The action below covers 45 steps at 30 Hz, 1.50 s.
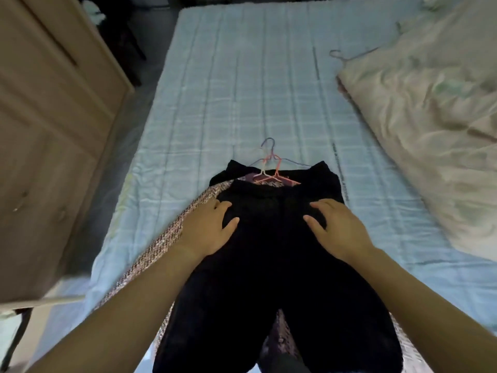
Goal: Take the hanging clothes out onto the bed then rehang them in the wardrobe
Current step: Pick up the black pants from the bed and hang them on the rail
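I see a pile of clothes lying on the bed (pixel 242 84), with the black garment (pixel 277 251) on top. Its long axis runs straight away from me, from the near edge of the bed toward the hangers (pixel 271 168), which stick out at the far end of the pile. Under the black garment, a tweed garment (pixel 172 238) shows on the left side of it.

My left hand (pixel 207 230) rests flat on the upper left part of the black garment, and my right hand (pixel 336 227) rests flat on the upper right part. The fingers (pixel 320 205) of both hands are spread and loose, palms down. They pinch nothing; they only press on the cloth.

The relation that matters for the next move: the hooks of the hangers lie beyond my fingertips, on the far side of the black garment, about in the middle between my 2 hands. Both hands are about equally near to the hooks; I cannot say which one is nearer. I count at least 3 hangers there, pink, white and bluish, hooks bundled together and pointing away from me.

I judge that the clothes are laid out on the bed, and rehanging would need a reach forward over the collar to take the hooks. The wardrobe (pixel 53 130) stands to the left of the black garment, so the lift would turn that way.
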Available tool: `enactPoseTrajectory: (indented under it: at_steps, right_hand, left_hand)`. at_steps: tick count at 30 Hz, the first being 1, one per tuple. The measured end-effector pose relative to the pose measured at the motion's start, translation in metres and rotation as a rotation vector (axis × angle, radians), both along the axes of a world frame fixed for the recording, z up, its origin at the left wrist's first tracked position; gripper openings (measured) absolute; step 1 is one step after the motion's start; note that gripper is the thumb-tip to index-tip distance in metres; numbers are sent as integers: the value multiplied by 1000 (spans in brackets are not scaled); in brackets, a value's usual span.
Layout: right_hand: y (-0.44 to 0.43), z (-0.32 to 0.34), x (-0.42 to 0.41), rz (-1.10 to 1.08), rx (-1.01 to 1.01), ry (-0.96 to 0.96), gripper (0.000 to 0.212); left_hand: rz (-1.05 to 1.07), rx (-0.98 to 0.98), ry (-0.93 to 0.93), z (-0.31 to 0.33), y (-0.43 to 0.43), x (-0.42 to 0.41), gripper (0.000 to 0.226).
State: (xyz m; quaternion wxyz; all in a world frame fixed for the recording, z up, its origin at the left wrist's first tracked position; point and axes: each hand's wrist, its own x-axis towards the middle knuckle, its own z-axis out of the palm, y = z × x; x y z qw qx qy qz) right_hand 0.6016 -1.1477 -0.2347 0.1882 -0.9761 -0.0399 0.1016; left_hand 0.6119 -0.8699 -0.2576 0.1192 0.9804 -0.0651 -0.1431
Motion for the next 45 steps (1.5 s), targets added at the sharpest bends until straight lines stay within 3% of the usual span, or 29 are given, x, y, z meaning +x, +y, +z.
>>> enactPoseTrajectory:
  at_steps: [6, 9, 13, 18, 21, 29, 35, 45]
  right_hand:
    - [-37, -88, 86, 89, -17, 114, 49]
    - [-48, -132, 114, 95, -120, 136, 50]
    - [-58, -176, 144, 11, -202, 129, 54]
    - [-63, -212, 162, -12, 17, 200, 58]
    - [-60, -221, 163, -42, 96, 115, 52]
    - [-59, -212, 158, -73, 172, 9, 44]
    - [-55, -182, 153, -64, 233, -68, 28]
    - [-54, -78, 104, 68, 434, -270, 23]
  left_hand:
    - [119, 19, 67, -71, -26, 58, 54]
    - [130, 61, 89, -108, -33, 84, 51]
    - [138, 92, 81, -150, -31, 109, 59]
    - [232, 56, 3, -184, -30, 126, 58]
    - [266, 82, -35, -193, -32, 129, 57]
    - [223, -54, 13, -186, -15, 133, 66]
    - [260, -229, 23, -146, -7, 125, 52]
    - [324, -180, -135, -40, 4, 49, 47]
